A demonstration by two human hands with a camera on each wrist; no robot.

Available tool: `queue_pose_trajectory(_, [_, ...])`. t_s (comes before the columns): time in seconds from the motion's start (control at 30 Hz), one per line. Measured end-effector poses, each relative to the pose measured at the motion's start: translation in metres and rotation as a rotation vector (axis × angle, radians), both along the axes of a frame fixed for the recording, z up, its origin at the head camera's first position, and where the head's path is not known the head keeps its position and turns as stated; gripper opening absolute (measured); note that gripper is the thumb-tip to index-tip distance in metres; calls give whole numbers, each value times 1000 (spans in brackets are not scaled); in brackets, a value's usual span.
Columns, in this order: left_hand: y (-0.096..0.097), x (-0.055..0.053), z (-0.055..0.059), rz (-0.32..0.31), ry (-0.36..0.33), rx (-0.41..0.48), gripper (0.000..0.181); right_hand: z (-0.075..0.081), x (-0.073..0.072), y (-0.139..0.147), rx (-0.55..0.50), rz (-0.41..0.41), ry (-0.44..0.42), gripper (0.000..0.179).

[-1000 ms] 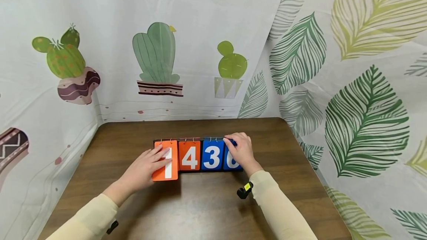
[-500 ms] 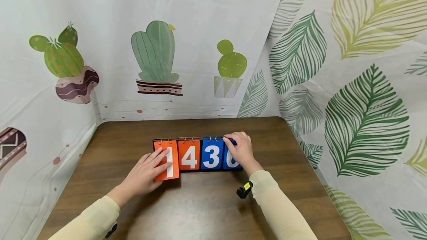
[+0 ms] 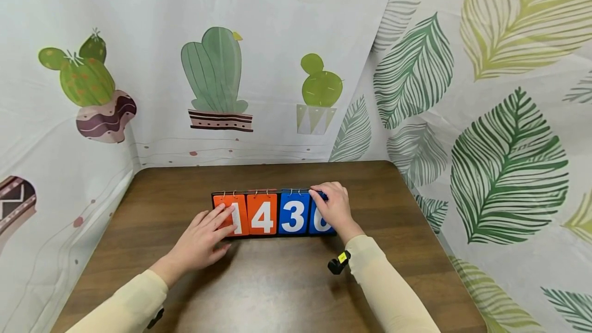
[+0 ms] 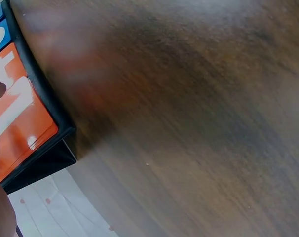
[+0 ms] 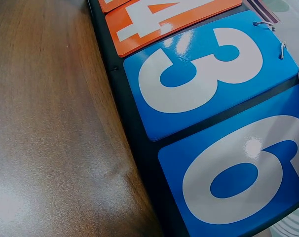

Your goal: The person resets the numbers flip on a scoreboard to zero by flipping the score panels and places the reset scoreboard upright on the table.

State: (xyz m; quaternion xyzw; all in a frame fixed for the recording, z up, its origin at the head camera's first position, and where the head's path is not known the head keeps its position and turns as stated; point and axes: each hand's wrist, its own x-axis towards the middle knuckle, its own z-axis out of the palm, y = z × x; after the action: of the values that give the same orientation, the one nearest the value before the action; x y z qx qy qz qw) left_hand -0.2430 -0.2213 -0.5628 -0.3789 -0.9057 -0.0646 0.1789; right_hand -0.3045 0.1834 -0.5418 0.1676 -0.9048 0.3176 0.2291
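Note:
A black flip scoreboard [image 3: 278,237] stands near the middle of the table, its ringed number cards reading 1, 4, 3 and 6. My left hand [image 3: 201,238] lies with extended fingers over the orange 1 card [image 3: 238,222]; one fingertip also shows over that card in the left wrist view. Beside it hang the orange 4 card [image 3: 262,215] and the blue 3 card [image 5: 132,89]. At the top right corner my right hand [image 3: 335,207] grips the scoreboard's upper edge, thumb in front. It hides part of the blue 6 card [image 5: 189,173].
Brown wood table [image 3: 277,292] extends around the scoreboard on all sides. Behind it hangs a white cloth [image 3: 277,40] printed with cacti, and a leaf-print cloth [image 3: 509,117] hangs along the right. A black wrist camera [image 3: 339,263] sits at the right cuff.
The orange 1 card has dropped back from sticking out toward me to lying level with the other cards. My left hand shifted slightly to the right; the right hand kept its grip.

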Motion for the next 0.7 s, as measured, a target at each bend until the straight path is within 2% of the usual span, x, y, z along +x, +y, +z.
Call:
queue_pose_trajectory(0.13, [1, -5, 8, -19, 46, 98, 43, 0, -1, 0, 3, 0, -14, 32])
queue_pose_trajectory(0.27, [1, -13, 16, -41, 122, 224, 40, 0, -1, 0, -1, 0, -20, 33])
queue_pose_trajectory(0.37, [0, -17, 22, -1, 107, 316, 37, 0, -1, 0, 1, -3, -16, 33])
queue_pose_trajectory(0.47, [-1, -22, 29, 97, -17, 467, 34, 0, -1, 0, 5, -7, -10, 31])
queue_pose_trajectory(0.6, [-5, -33, 46, 269, -260, 694, 33, 0, -1, 0, 9, -12, -7, 29])
queue_pose_trajectory(0.7, [-11, -49, 63, 308, -421, 799, 35, -1, 0, 1, 10, -10, -14, 30])
